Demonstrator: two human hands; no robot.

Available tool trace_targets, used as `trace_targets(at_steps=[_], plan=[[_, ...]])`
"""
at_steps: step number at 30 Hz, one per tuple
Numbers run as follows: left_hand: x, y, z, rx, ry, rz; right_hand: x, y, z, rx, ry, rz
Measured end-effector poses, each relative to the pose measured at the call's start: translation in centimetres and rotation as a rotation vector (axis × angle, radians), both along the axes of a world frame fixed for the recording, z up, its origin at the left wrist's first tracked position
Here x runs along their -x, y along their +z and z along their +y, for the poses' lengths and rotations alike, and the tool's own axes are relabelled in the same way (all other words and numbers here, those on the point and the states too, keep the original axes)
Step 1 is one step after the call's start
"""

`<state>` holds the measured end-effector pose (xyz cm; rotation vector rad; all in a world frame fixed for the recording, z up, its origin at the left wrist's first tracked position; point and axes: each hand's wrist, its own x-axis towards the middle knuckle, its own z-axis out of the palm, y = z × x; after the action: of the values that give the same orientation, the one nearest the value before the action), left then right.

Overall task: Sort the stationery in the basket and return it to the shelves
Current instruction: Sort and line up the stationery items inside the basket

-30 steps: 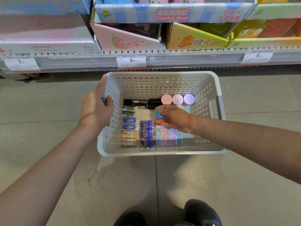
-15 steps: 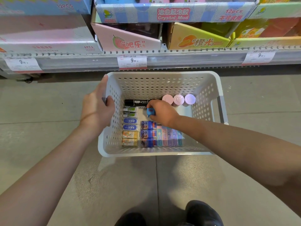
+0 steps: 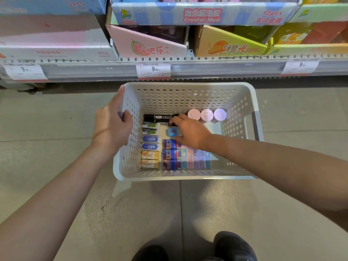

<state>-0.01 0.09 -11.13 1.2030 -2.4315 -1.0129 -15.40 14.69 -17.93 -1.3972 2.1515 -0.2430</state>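
Reaching into the basket [image 3: 188,178], the right hand [image 3: 190,131] has its fingers [image 3: 174,121] curled down onto the black markers [image 3: 157,117] at the far end, and a small blue thing [image 3: 171,132] is tucked under the palm. Whether a marker is really pinched cannot be told, because the fingertips are hidden. The left hand [image 3: 113,125] is wrapped tight on the basket's left rim, so the basket is held up over the floor.

To do this step well, one kind of thing should be picked at a time, and the basket should be kept level so the neat rows are not tipped. The erasers [image 3: 150,146] are lined up by the left wall, the flat packs [image 3: 188,157] sit beside them, and three round pots [image 3: 206,115] stand at the back.

The shelf [image 3: 226,69] with price tags is just past the basket. The words on the small packs are too blurry to be read. What the blue thing is cannot be told.
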Motion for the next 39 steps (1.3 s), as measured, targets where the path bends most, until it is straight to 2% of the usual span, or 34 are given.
trace_targets(at_steps=[3, 5, 7, 12, 15, 17, 20, 21, 26, 31, 34, 37, 39], plan=[[0.0, 0.1, 0.1, -0.014, -0.005, 0.011, 0.8, 1.6, 1.2, -0.049, -0.037, 0.235], [0.0, 0.1, 0.1, -0.005, -0.007, 0.013, 1.2, 2.4, 1.8, -0.255, 0.054, 0.405], [0.1, 0.2, 0.1, 0.002, -0.007, 0.002, 1.3, 2.2, 2.5, -0.409, 0.107, 0.443], [0.1, 0.3, 0.2, 0.031, -0.006, -0.038, 1.1, 0.7, 2.6, -0.445, -0.095, 0.268], [0.1, 0.3, 0.1, 0.036, -0.004, -0.034, 1.3, 1.0, 2.4, -0.359, -0.182, 0.2], [0.1, 0.2, 0.1, 0.029, -0.002, -0.03, 1.4, 1.3, 2.4, -0.242, -0.313, -0.005], [0.0, 0.1, 0.1, 0.02, 0.005, -0.021, 1.3, 1.5, 2.5, -0.129, -0.565, -0.523], [0.0, 0.1, 0.0, 0.016, 0.01, -0.019, 1.3, 1.6, 2.7, -0.119, -0.601, -0.626], [0.1, 0.1, 0.0, 0.014, 0.005, -0.023, 0.9, 2.2, 3.2, -0.029, -0.658, -0.837], [0.1, 0.1, 0.0, 0.014, 0.007, -0.03, 0.6, 2.2, 3.4, -0.021, -0.719, -0.941], [0.0, 0.0, 0.0, 0.009, 0.01, -0.034, 0.6, 2.3, 3.4, -0.022, -0.68, -0.955], [0.1, 0.1, 0.0, 0.002, 0.014, -0.032, 0.6, 2.2, 3.4, -0.014, -0.594, -0.88], [0.1, 0.1, 0.1, -0.001, 0.014, -0.031, 0.5, 1.8, 3.3, -0.014, -0.548, -0.751]])
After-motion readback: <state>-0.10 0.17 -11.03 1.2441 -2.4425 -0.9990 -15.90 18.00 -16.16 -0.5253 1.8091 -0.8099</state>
